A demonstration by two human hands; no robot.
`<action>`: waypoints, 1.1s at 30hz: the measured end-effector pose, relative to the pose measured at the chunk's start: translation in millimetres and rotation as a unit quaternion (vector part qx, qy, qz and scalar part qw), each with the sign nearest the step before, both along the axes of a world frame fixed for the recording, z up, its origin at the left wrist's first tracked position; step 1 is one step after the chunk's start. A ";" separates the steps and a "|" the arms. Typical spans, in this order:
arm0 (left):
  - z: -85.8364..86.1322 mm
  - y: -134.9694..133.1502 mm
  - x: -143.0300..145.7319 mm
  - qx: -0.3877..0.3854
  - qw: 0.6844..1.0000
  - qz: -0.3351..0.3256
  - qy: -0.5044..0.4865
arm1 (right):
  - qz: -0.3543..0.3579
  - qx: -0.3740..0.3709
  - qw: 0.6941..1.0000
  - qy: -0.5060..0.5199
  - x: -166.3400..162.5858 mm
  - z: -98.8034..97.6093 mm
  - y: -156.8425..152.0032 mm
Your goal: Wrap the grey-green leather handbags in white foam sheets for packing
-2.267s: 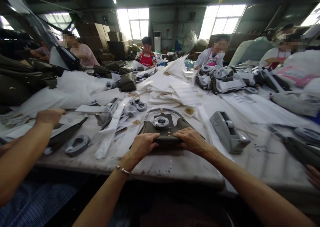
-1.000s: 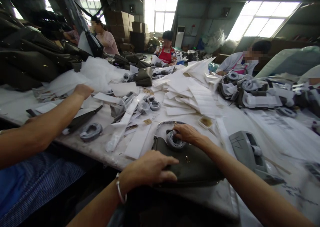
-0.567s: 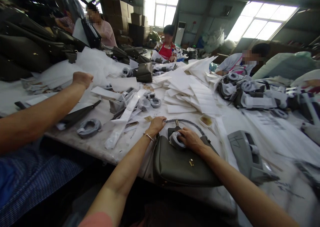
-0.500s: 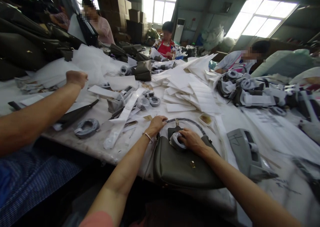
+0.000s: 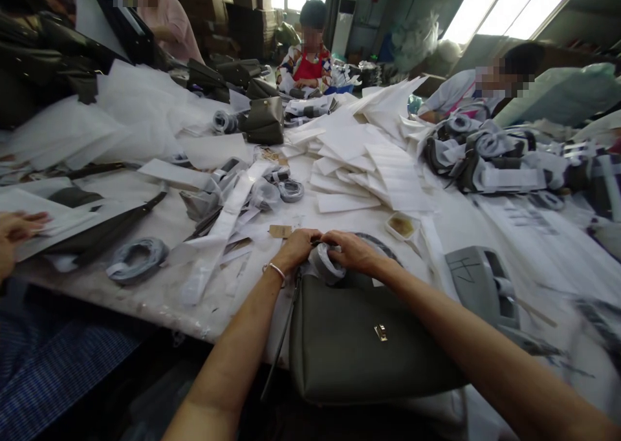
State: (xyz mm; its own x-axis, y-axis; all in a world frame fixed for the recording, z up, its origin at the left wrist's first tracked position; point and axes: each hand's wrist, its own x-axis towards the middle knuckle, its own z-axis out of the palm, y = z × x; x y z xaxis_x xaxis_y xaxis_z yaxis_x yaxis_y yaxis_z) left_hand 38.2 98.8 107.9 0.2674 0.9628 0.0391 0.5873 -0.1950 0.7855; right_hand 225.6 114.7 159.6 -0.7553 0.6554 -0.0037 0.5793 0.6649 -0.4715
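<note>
A dark olive handbag (image 5: 363, 350) with a gold clasp lies at the table's front edge, its top toward the far side. My left hand (image 5: 298, 247), a bracelet at its wrist, is closed at the bag's upper left corner, pinching a dark part of it. Beside it my right hand (image 5: 356, 252) is closed on a coiled strap (image 5: 324, 265) wrapped in pale film, held over the bag's opening. The fingertips of both hands nearly meet. Behind my right hand shows part of the curved handle (image 5: 376, 244). A zipper pull hangs down the bag's left side.
White foam sheets (image 5: 349, 150) are heaped in mid-table. A wrapped coil (image 5: 138, 260) and wrapped pieces lie left; a grey moulded piece (image 5: 478, 286) and a small dish (image 5: 402, 225) lie right. A co-worker's hand (image 5: 19, 231) touches sheets at far left. Other people work across the table.
My hands have come together at the bag's upper left, the right carrying the coiled strap leftward. The bag appears larger and nearer. The co-worker's hand at left has moved down onto white sheets.
</note>
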 end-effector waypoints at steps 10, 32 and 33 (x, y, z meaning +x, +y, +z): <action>3.1 -2.0 -21.1 -0.011 0.985 0.160 0.069 | -0.017 -0.015 0.990 -0.141 32.1 10.2 -3.0; 6.5 -7.4 17.5 0.040 0.994 0.034 0.092 | -0.201 0.108 0.963 -0.146 20.3 -16.6 25.7; 8.0 -7.2 16.8 0.038 0.994 0.037 0.096 | -0.205 0.104 0.964 -0.131 18.7 -18.2 27.6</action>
State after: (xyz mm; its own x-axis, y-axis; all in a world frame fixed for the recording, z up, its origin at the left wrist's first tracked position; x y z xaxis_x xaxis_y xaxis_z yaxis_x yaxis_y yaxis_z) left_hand 54.9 91.6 115.9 0.2058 0.9763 0.0667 0.7402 -0.1999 0.6420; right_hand 244.3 142.3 141.3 -0.4232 0.9060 0.0036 0.8949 0.4186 -0.1545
